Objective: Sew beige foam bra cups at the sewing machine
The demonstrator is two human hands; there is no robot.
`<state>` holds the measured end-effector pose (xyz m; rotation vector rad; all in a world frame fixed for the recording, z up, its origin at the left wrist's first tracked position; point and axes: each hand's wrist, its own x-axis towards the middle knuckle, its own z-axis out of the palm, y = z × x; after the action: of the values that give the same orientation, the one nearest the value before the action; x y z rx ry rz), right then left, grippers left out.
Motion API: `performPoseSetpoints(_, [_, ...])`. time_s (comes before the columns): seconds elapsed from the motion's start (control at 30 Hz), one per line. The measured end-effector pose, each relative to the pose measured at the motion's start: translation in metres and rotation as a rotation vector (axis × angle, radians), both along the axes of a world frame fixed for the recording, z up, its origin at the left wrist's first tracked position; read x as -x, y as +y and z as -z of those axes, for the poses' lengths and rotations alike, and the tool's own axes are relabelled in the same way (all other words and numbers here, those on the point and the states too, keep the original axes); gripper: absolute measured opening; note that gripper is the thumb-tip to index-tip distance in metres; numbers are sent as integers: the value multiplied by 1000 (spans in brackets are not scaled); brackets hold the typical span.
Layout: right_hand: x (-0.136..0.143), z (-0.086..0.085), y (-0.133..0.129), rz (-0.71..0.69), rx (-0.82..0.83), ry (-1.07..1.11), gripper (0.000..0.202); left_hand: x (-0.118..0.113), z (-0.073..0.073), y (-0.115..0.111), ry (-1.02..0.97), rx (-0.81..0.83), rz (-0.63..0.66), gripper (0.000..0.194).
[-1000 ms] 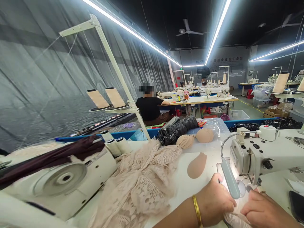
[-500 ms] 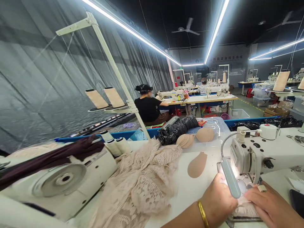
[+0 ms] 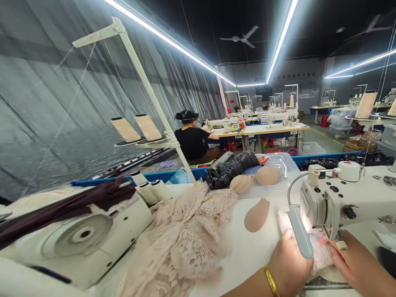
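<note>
At the sewing machine (image 3: 324, 202), pale lace fabric (image 3: 323, 258) lies under the needle area, lit by a small grey lamp (image 3: 300, 233). My left hand (image 3: 291, 262), a gold bangle at its wrist, is closed on the fabric's left side; the lamp covers part of its fingers. Across from it, my right hand (image 3: 355, 258) pinches the fabric's right side close to the presser foot. A flat tan teardrop-shaped piece (image 3: 257, 215) lies left of the machine. Beyond that, a heap of beige lace (image 3: 185, 243) spreads over the table.
A second machine (image 3: 83, 235) with dark cloth on it stands at the left, beside white thread cones (image 3: 151, 189). Behind the table, a clear plastic bin (image 3: 283, 165) carries tan pads (image 3: 266, 175) and a black plastic bundle (image 3: 230, 169). A co-worker (image 3: 192, 140) sits further back.
Both hands have shifted slightly, the left one a little right and down. More pale fabric now shows left of the lamp, and the lace between my hands lies differently.
</note>
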<state>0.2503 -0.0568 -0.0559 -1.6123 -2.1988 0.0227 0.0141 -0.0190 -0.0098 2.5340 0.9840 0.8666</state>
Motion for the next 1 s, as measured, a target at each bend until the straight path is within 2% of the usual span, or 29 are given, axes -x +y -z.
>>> performPoseSetpoints(0.07, [1, 1, -3, 3, -36, -18, 44, 2, -2, 2, 47, -10, 0, 20])
performPoseSetpoints(0.23, [0, -10, -6, -128, -213, -146, 37, 23, -12, 14, 241, -156, 292, 10])
performPoseSetpoints(0.33, [8, -26, -9, -205, -381, -145, 40, 35, -22, 17, 383, -187, 287, 23])
performPoseSetpoints(0.47, [27, -43, -13, -371, -523, -130, 45, 33, -33, 16, 443, -59, 235, 51])
performPoseSetpoints(0.57, [36, -46, -14, -444, -500, -135, 49, 28, -39, 17, 372, -33, 394, 50])
performPoseSetpoints(0.67, [34, -38, -13, -411, -339, -221, 44, 32, -39, 19, 454, -60, 570, 36])
performPoseSetpoints(0.73, [29, -30, -12, -341, -248, -293, 42, 37, -35, 19, 577, -92, 524, 33])
performPoseSetpoints(0.8, [24, -22, -10, -262, -185, -318, 42, 40, -30, 18, 641, -136, 407, 29])
performPoseSetpoints(0.9, [21, -16, -9, -168, -151, -282, 43, 40, -20, 17, 581, -204, 311, 20])
performPoseSetpoints(1.0, [22, -21, -10, -214, -196, -199, 41, 37, -12, 17, 483, -257, 312, 13])
